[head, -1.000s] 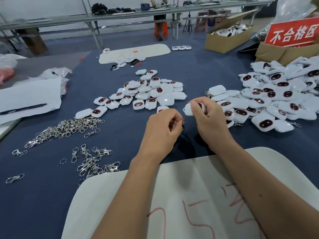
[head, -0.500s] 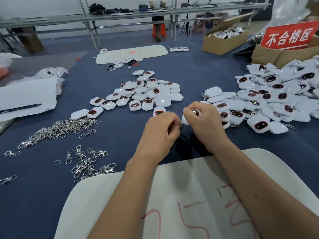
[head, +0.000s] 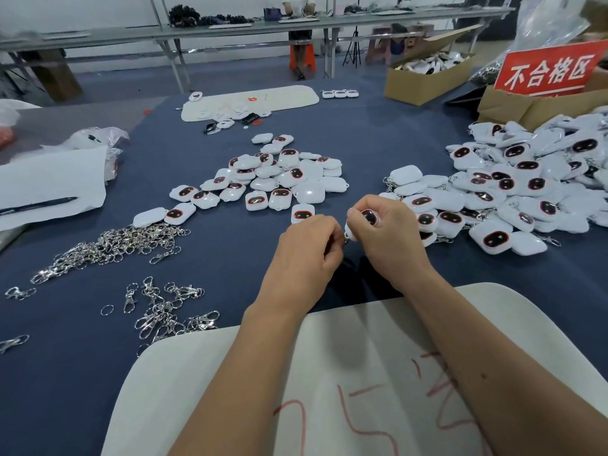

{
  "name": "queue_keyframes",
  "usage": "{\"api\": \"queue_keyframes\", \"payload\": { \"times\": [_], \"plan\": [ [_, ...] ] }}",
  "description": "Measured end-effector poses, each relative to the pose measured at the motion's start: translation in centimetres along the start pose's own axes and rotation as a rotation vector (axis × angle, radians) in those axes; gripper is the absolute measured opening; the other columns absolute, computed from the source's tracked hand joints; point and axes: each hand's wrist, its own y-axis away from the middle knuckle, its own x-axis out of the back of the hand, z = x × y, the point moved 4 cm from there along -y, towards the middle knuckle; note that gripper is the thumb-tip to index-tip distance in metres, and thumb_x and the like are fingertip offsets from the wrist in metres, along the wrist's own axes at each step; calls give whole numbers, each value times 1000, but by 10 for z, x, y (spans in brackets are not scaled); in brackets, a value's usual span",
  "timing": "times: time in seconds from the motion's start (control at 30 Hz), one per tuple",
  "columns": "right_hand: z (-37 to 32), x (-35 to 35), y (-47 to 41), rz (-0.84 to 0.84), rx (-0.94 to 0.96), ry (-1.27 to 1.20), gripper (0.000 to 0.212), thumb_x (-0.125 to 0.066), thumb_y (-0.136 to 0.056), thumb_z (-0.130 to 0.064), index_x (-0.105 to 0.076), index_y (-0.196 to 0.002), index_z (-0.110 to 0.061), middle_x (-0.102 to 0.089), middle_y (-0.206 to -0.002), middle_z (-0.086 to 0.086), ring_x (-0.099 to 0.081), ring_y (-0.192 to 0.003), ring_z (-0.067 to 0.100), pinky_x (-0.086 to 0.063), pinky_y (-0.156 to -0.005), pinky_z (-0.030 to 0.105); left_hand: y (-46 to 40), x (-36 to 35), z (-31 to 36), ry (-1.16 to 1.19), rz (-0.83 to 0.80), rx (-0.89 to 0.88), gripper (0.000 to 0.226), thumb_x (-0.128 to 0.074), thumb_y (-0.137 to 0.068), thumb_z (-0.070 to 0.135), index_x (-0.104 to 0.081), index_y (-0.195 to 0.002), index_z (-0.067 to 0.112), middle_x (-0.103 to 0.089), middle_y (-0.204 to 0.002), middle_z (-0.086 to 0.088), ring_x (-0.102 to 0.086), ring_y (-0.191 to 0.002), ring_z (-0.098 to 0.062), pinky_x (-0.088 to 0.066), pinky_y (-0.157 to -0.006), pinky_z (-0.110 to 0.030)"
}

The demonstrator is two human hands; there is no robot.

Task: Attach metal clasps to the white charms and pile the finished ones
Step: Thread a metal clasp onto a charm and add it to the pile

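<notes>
Mid-assembly: right hand (head: 388,238) pinches a white charm (head: 367,218) above the blue table (head: 230,251); left hand (head: 309,255), fingers curled, apparently works a clasp on. Next, likely: drop onto finished pile (head: 513,192), right.

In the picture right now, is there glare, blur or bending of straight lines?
Head view: wide-angle bending curves the far bench rail; soft glare spots sit on the glossy white charms; the plastic bag at top right looks smeared; the hands, left hand and right hand, are fairly sharp.
</notes>
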Motion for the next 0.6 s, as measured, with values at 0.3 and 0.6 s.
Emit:
{"api": "queue_keyframes", "payload": {
  "times": [0.3, 0.6],
  "plan": [
    [8, 0, -2, 16, -39, -116, 25, -59, -94, -14, -63, -70, -9, -58, -61, -8, -47, -61, 6, -39, -59, 22, 0, -2, -1, 47, 68, -46, 11, -58, -96, 7, -61, -88, 14, -57, -82, 9, -50, -75, -12, -45, -69, -34],
    [14, -1, -3, -50, -211, -464, 28, -57, -89, -24, -61, -61, -23, -49, -59, -6, -35, -48, 10, -26, -46, 21, -4, 3, -2, 297, 220, -83, 18, -72, -86, 1, -73, -93, 18, -70, -95, 13, -66, -96, -12, -51, -77, -15]
  ]
}}
